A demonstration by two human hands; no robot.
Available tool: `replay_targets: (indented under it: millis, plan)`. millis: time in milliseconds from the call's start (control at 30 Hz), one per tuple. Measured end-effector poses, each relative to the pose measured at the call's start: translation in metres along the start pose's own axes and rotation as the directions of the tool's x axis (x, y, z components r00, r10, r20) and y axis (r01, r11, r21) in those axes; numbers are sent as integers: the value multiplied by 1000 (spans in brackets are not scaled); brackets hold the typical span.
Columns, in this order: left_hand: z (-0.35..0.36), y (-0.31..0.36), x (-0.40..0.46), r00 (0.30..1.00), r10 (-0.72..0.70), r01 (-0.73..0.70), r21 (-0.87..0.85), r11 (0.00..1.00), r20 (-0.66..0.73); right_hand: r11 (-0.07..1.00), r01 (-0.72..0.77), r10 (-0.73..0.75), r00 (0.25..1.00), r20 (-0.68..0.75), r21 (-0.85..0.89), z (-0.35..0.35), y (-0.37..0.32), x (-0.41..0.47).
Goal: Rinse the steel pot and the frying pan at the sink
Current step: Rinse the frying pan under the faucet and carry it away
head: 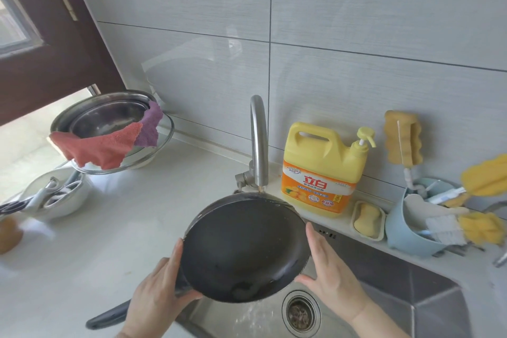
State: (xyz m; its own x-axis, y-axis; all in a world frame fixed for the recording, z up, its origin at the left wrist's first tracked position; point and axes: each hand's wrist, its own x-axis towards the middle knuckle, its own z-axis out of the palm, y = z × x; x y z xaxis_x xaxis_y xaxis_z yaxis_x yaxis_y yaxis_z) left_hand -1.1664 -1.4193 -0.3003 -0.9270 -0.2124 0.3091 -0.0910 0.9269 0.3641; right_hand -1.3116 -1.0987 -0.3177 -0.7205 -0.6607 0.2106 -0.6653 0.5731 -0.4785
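A black frying pan is held tilted over the steel sink, just under the faucet. Water spills from the pan's lower rim into the basin. My left hand grips the pan's left rim where the dark handle begins. On the opposite rim my right hand holds the pan. A steel pot sits on the counter at the back left, inside a glass bowl, with red and purple cloths draped over its rim.
A yellow detergent jug and a soap dish stand behind the sink. A blue caddy with brushes and sponges is at right. A white bowl of utensils sits at left. The drain lies below the pan.
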Motion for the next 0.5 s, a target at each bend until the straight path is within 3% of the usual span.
replay_targets:
  millis: [267, 400, 500]
  plan:
    - [24, 47, 30, 981, 193, -193, -10, 981, -11, 992, -126, 121, 984, -134, -29, -29, 39, -36]
    - [30, 68, 45, 972, 236, -236, -40, 971, -2, 934, -343, 336, 938, -81, -97, -41, 54, -51]
    - [30, 72, 50, 971, 239, -238, -45, 970, 10, 907, -387, 381, 922, -64, -170, -47, 57, -54]
